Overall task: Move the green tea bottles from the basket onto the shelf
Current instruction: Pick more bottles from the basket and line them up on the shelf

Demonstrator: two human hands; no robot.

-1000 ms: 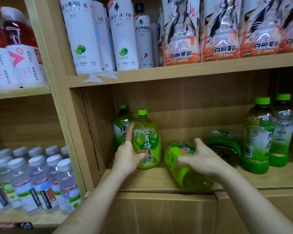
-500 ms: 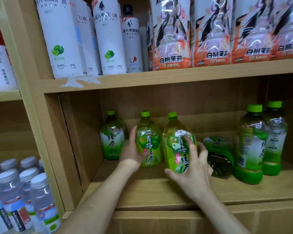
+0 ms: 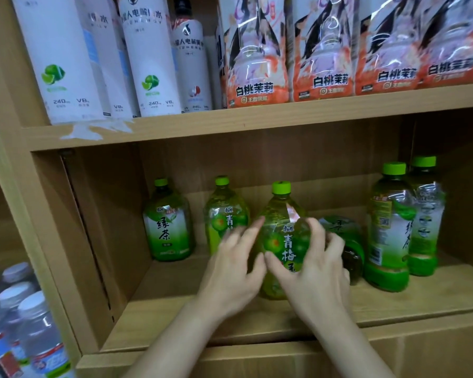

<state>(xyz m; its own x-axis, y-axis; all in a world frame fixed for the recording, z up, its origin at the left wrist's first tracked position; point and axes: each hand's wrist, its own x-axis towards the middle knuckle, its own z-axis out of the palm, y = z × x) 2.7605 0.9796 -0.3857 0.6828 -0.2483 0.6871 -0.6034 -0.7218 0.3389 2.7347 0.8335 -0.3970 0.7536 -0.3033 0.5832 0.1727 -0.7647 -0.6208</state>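
Now the green tea bottle stands upright on the shelf, right hand wrapped round it, left hand spread loosely against its left side: placing looks nearly done, and next comes a gentle, steady release.

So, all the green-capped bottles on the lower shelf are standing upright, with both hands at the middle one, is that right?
No: the head view shows the bottle behind the right hand lying on its side. The rest stand upright; the left hand too is at the middle bottle.
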